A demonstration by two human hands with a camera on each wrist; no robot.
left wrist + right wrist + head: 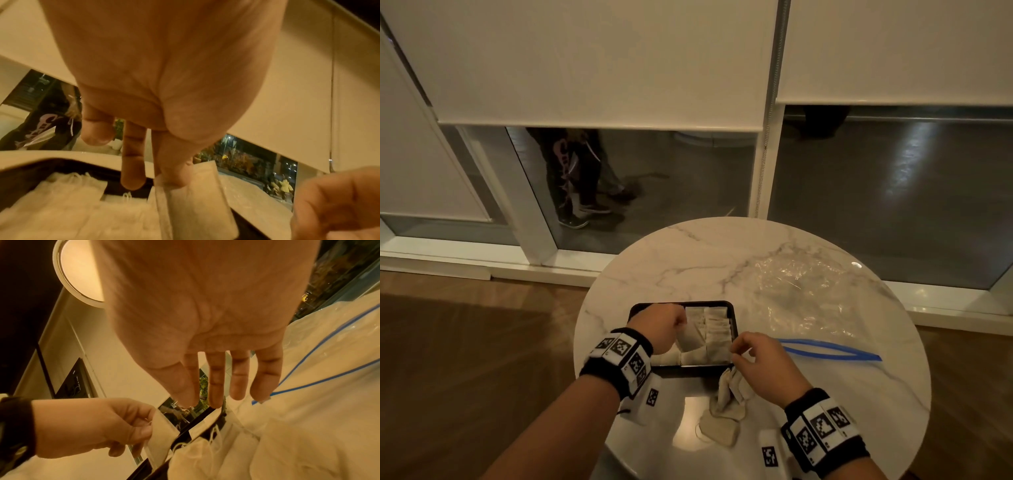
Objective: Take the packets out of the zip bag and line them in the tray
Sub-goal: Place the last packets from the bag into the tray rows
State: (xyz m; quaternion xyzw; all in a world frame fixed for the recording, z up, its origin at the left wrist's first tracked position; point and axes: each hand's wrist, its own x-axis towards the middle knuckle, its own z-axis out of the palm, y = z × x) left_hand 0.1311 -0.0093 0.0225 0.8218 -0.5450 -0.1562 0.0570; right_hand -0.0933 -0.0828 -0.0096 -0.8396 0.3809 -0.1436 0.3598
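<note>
Round marble-patterned worktop (688, 260), glossy, pale with grey veins, carrying everything below the fingers. Beyond the right fingers, a crinkled clear zip bag (804, 291) lying flat, its blue zip strip (832, 349) parted and just right of those fingertips. Under both sets of fingers, a black square tray (732, 308) with rounded corners, holding pale papery packets (715, 329) lined in rows, thin strings visible on some in the wrist views. Nearer than the right fingers, off the tray, a small heap of loose packets (726, 404) on the worktop, soft and creased, one lying flat at the near end.

Left hand (661, 325) low over the tray's left part, knuckles up, thumb and forefinger pinching one flat packet (197, 203) by its top edge, hanging upright above the tray; other fingers (133, 170) loosely extended downward. Right hand (760, 363) at the tray's near right corner, palm down, fingers (238, 379) relaxed and slightly spread, pointing down toward the packets, gripping nothing visible. Black wristbands (619, 359) with square coded markers on both wrists.

Behind the worktop, white roller blinds (599, 61) half lowered over dark glass, wooden floor (465, 342) at left.
</note>
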